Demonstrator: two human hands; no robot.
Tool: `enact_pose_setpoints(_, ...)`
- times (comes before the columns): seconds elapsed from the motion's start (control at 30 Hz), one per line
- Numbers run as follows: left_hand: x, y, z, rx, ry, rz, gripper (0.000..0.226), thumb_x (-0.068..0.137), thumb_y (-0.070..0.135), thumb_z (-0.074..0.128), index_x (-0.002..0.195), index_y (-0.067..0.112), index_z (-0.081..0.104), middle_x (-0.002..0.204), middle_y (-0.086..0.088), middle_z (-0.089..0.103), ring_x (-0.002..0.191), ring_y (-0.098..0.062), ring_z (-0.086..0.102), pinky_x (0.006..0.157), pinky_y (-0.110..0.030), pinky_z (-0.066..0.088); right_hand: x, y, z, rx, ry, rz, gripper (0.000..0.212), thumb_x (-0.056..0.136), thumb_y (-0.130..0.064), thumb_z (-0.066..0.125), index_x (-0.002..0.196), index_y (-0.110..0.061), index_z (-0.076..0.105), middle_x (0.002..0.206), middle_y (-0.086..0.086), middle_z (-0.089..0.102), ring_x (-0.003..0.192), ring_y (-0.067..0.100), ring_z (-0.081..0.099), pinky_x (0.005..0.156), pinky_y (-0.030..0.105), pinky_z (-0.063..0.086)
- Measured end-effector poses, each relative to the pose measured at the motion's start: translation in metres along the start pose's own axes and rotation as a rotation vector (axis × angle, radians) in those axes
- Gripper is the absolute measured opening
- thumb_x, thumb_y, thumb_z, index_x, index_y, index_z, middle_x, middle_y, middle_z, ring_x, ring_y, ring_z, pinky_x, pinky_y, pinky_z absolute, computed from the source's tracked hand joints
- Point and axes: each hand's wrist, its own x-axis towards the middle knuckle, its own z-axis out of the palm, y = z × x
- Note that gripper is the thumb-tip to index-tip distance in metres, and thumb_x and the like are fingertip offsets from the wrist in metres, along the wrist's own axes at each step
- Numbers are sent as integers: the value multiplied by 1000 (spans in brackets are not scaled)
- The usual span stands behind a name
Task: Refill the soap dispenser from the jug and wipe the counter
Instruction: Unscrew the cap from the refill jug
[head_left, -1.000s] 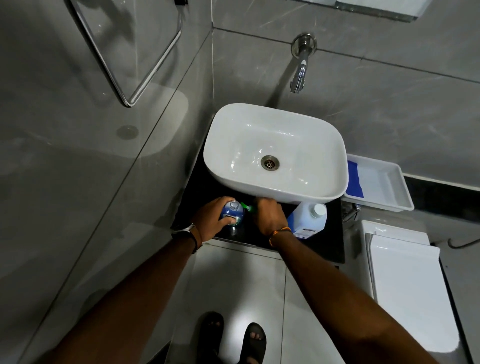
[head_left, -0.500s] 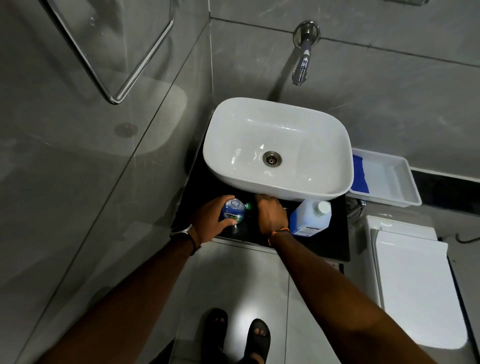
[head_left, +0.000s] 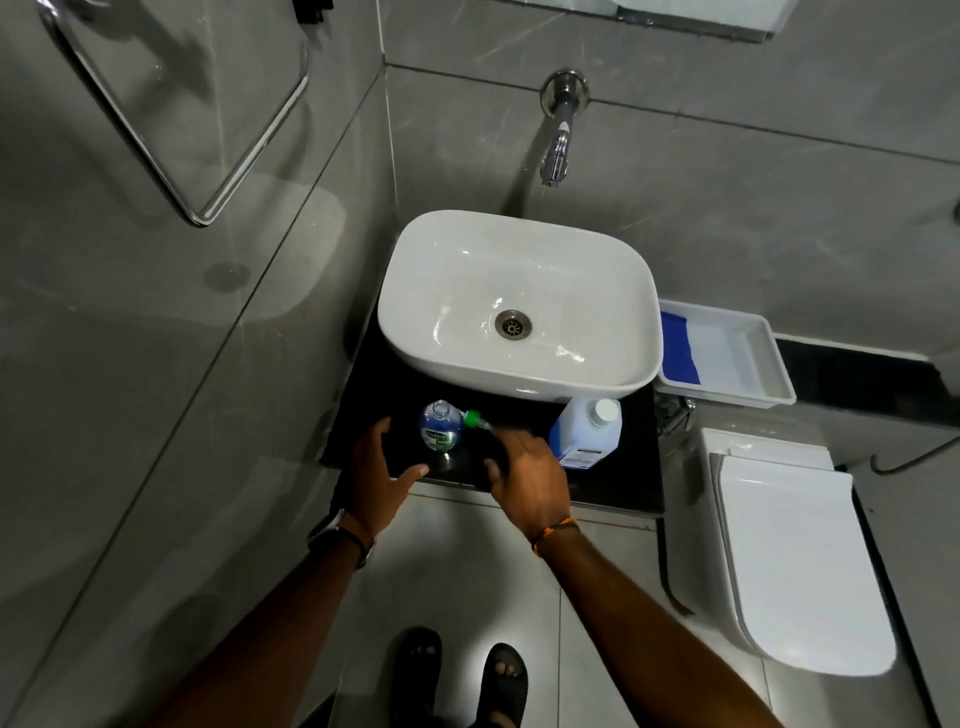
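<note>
Dark counter under the white sink holds the open soap bottle, its pump lying just right of it. Your left hand is spread and empty beside the bottle. Your right hand looks loosely curled; I cannot tell whether it holds anything. The jug stands upright, cap on, just right of your right hand, which is the nearer one.

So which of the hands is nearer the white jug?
The right hand. It sits just left of the jug, nearly touching its base. The left hand is farther off, beyond the soap bottle.
</note>
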Motion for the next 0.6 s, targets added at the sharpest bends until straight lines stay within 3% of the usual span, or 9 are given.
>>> enact_pose_setpoints(0.07, -29, -21, 6, 23, 25, -46, 81, 77, 25, 85, 145, 13, 42, 144, -10, 50, 132, -28, 48, 109, -43, 43, -19, 13, 5, -3, -8, 47, 43, 87, -30, 71, 128, -20, 64, 115, 5, 68, 106, 28, 63, 81, 39, 57)
enact_pose_setpoints(0.13, -57, -40, 14, 112, -20, -35, 72, 80, 35, 80, 141, 20, 44, 140, -3, 53, 128, -24, 52, 104, -37, 46, -37, 28, 8, -14, -35, 105, 42, 88, -38, 71, 126, -21, 65, 115, 3, 68, 105, 27, 64, 81, 38, 57)
enact_pose_setpoints(0.27, -84, -42, 39, 250, -239, 84, 63, 86, 45, 71, 139, 28, 43, 138, 6, 51, 127, -17, 53, 102, -31, 48, -67, 62, 4, -40, -81, 208, 47, 91, -48, 66, 131, -25, 61, 124, -1, 66, 114, 21, 62, 89, 37, 56)
enact_pose_setpoints(0.37, -79, -11, 61, 298, -306, 212, 62, 87, 52, 65, 140, 32, 40, 142, 9, 48, 128, -13, 52, 101, -26, 47, -77, 85, -11, -26, -47, 309, 52, 89, -52, 68, 133, -24, 60, 127, 1, 65, 114, 21, 62, 90, 37, 56)
enact_pose_setpoints(0.47, -57, 32, 78, 278, -345, 316, 61, 88, 53, 63, 140, 32, 39, 142, 8, 48, 125, -15, 53, 99, -27, 47, -72, 106, -32, -3, 13, 385, 69, 84, -51, 75, 141, -18, 54, 136, 7, 61, 122, 27, 59, 96, 40, 55)
enact_pose_setpoints(0.6, -21, 93, 91, 234, -293, 469, 51, 91, 37, 66, 135, 18, 49, 137, -4, 55, 122, -24, 57, 101, -33, 48, -45, 123, -63, 144, 74, 383, 99, 75, -52, 84, 154, -14, 38, 153, 10, 47, 138, 29, 47, 112, 45, 45)
